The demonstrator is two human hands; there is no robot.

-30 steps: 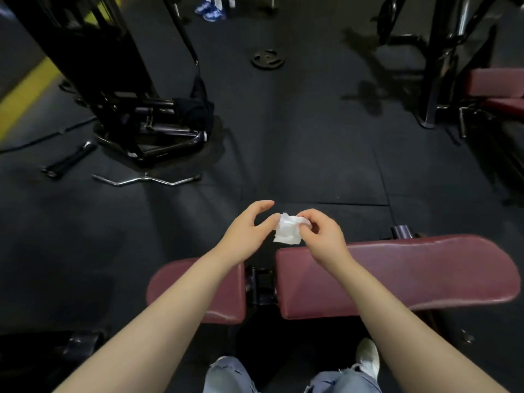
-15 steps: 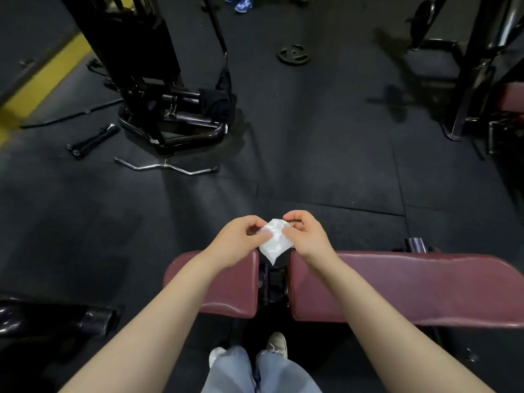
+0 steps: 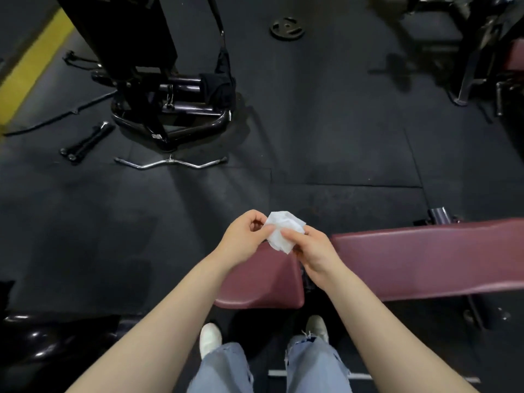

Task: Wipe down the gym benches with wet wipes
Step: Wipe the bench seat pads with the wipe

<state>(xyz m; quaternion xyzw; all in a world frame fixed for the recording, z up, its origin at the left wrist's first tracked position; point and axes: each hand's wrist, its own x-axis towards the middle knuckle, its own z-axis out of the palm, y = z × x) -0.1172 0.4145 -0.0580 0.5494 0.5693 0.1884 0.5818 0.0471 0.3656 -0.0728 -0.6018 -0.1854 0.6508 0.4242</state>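
Legs and shoes: pale blue jeans point(image 3: 224, 370) at the near edge, with white shoes point(image 3: 210, 337) on the dark floor just short of the bench.
Bench: a maroon padded bench point(image 3: 425, 259) runs left to right across the near part of the scene, its short seat pad point(image 3: 263, 282) on the left and the long pad on the right, with a dark gap between them.
Left hand: the left hand point(image 3: 243, 242) is held above the seat pad's far edge, fingers curled inward, thumb and fingertips pinching the left side of the wipe.
Right hand: the right hand point(image 3: 312, 251) is above the gap between the pads, fingers curled, thumb and forefinger pinching the wipe's right side.
Wet wipe: a white, crumpled wet wipe point(image 3: 283, 232) is held up between both hands, clear of the padding; a loose corner hangs down toward the seat pad.
Floor, middle: black rubber mats point(image 3: 340, 137); a chrome curl bar point(image 3: 170, 163) lies to the left, a black handle point(image 3: 85, 141) farther left.
Far left: the black base of a cable machine point(image 3: 170, 109), beside a yellow stripe point(image 3: 31, 69).
Far centre: a weight plate point(image 3: 287, 28) lies flat on the floor.
Far right: dark frames of other equipment point(image 3: 470, 52).
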